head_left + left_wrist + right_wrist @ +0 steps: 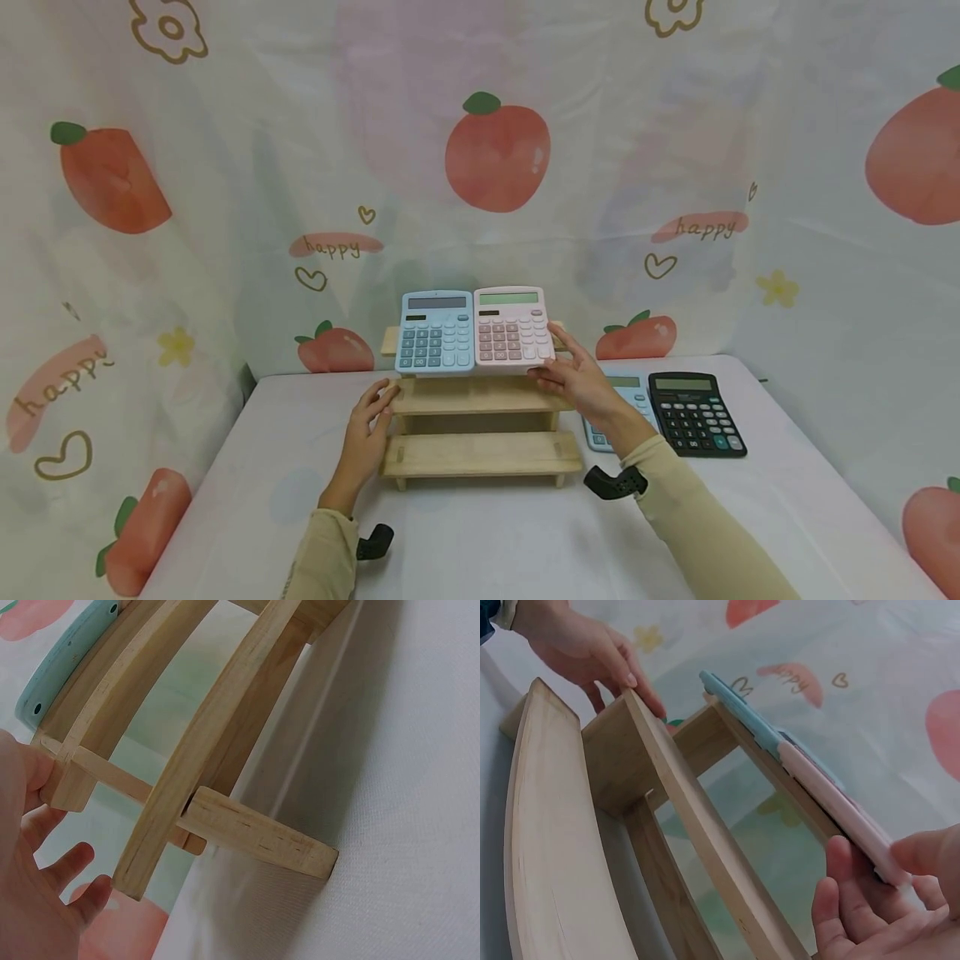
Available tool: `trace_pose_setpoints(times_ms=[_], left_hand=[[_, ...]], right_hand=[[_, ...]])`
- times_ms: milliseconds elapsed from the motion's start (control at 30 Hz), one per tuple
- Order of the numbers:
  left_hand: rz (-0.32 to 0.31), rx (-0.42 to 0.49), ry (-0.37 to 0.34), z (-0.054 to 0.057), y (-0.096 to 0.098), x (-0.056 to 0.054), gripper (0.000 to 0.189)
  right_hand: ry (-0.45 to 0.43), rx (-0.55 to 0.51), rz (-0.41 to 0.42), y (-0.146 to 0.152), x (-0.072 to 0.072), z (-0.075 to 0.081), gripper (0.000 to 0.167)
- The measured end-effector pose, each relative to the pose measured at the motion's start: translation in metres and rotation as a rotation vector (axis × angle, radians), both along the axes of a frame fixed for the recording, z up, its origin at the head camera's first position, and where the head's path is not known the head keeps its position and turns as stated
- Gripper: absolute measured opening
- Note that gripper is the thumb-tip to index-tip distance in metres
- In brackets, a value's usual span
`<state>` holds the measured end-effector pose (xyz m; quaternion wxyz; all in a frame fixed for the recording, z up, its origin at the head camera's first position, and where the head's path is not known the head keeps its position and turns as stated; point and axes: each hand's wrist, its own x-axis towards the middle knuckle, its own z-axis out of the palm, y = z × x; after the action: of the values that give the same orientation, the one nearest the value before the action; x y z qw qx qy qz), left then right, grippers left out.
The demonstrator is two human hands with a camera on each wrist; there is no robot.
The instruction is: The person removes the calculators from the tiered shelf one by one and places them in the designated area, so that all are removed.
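A pink calculator (513, 329) leans beside a blue calculator (435, 332) on the top tier of a wooden stepped stand (483, 454). My right hand (585, 387) holds the pink one at its lower right corner. In the right wrist view the thumb lies over the edge of the pink calculator (832, 799) and the fingers curl beneath. My left hand (365, 442) grips the left end of the stand's middle board; the left wrist view shows thumb and forefinger at that board end (71, 787), other fingers apart from it.
To the right of the stand, a black calculator (697, 415) lies on the white-covered table (480, 542). Next to it is a second blue calculator (626, 385), partly hidden behind my right hand. A fruit-print cloth (585, 250) hangs behind and at both sides.
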<state>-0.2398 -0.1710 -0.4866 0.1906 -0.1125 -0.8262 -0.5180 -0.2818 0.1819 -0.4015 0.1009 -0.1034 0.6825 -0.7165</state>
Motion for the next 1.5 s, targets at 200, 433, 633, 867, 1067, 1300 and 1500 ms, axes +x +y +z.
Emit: trace_pose_setpoints(times_ms=[200, 433, 633, 867, 1067, 1300, 1500], left_hand=[[-0.002, 0.000, 0.003, 0.000, 0.001, 0.000, 0.037], [0.000, -0.002, 0.004, 0.000, 0.001, 0.000, 0.037], [0.007, -0.007, 0.002, 0.000, 0.001, -0.001, 0.037], [0.008, -0.018, 0.016, 0.000, 0.001, -0.001, 0.037], [0.004, -0.018, 0.018, 0.001, 0.001, 0.001, 0.037], [0.010, -0.022, 0.013, 0.001, 0.001, 0.001, 0.037], [0.016, -0.022, 0.007, 0.000, 0.001, 0.000, 0.037]], right_hand=[[-0.012, -0.030, -0.025, 0.000, 0.004, -0.001, 0.069], [-0.012, -0.056, -0.019, 0.002, 0.011, -0.001, 0.068], [0.013, -0.007, -0.030, 0.007, 0.018, -0.002, 0.067], [0.036, -0.032, -0.016, 0.012, 0.027, 0.001, 0.065], [0.053, -0.030, 0.000, 0.017, 0.036, 0.004, 0.064], [0.085, -0.032, 0.024, 0.023, 0.045, 0.005, 0.066], [0.091, -0.011, 0.033, 0.031, 0.053, 0.005, 0.067]])
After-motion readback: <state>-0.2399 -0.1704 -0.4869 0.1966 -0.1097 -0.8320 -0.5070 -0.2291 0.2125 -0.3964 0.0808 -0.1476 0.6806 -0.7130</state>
